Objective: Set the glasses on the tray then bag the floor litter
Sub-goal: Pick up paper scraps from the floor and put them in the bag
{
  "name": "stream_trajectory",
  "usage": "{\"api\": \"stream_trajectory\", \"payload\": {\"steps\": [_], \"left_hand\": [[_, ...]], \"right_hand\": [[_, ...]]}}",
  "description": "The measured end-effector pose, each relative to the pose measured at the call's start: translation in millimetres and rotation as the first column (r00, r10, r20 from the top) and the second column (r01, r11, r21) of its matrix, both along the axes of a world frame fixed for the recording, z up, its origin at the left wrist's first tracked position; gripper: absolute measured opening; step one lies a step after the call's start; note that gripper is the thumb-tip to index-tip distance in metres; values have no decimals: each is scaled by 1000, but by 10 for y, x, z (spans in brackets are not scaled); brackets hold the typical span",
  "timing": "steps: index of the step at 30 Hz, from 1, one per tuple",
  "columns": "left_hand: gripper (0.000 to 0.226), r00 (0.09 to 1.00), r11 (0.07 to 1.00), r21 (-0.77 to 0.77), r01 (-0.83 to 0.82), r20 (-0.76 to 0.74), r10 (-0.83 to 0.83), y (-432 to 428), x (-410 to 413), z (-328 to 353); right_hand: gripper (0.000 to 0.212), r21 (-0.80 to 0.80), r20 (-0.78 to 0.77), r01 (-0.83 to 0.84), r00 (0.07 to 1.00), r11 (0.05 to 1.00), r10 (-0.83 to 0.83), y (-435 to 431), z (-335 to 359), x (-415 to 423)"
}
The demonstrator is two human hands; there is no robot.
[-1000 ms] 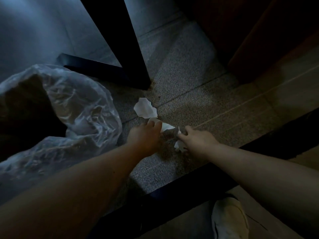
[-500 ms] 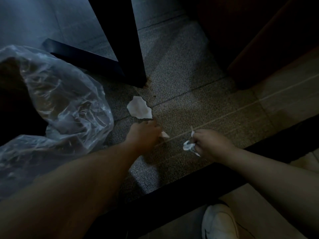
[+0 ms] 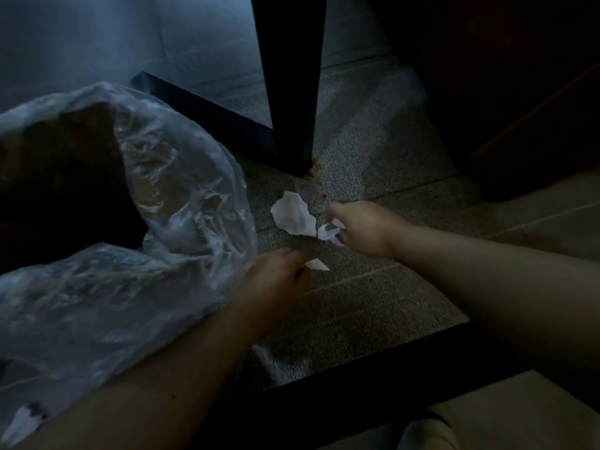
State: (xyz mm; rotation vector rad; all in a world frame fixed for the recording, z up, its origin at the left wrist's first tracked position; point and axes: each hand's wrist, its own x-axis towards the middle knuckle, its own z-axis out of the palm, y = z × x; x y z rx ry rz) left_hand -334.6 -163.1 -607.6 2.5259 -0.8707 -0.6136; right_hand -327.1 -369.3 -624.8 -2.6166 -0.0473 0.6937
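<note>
A large clear plastic bag (image 3: 181, 203) lies on the floor at the left, its mouth a dark opening. A torn white paper scrap (image 3: 292, 214) lies on the grey carpet just right of the bag. My right hand (image 3: 363, 227) is closed around a crumpled white paper bit (image 3: 328, 230), fingers touching the scrap's right tip. My left hand (image 3: 276, 277) is below it, next to the bag's edge, pinching a small white paper piece (image 3: 316, 264). No glasses or tray are visible.
A dark table leg (image 3: 292, 92) stands right behind the scrap, with a dark base bar (image 3: 201, 112) running left. A dark beam (image 3: 373, 381) crosses the foreground. Dark wooden furniture (image 3: 519, 125) fills the right. A white shoe (image 3: 428, 436) shows at the bottom.
My right hand carried its crumpled paper up and left to the big scrap. My left hand pulled back toward the bag, lifting a small paper piece.
</note>
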Motion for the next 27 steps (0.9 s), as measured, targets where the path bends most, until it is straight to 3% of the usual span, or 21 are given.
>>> {"api": "stream_trajectory", "payload": {"steps": [5, 11, 14, 19, 22, 27], "left_hand": [[15, 984, 986, -99, -132, -136, 118, 111, -30, -29], [26, 978, 986, -47, -161, -142, 153, 217, -93, -128], [37, 983, 988, -60, -144, -126, 136, 211, -103, -69], [16, 990, 997, -35, -67, -128, 62, 164, -162, 153], [19, 998, 1000, -4, 31, -54, -31, 86, -234, 318], [24, 991, 998, 12, 61, 118, -61, -139, -244, 701]], "right_hand": [[38, -85, -35, -164, 986, 983, 161, 281, -199, 189], [54, -178, -89, -134, 989, 975, 120, 430, -488, 221], [41, -171, -49, -76, 996, 982, 69, 417, -539, 210], [14, -204, -22, -11, 1000, 979, 6, 323, -473, 115], [13, -194, -4, 44, 999, 980, -45, 191, -301, -38], [15, -116, 176, 143, 977, 983, -121, 37, 207, -267]]}}
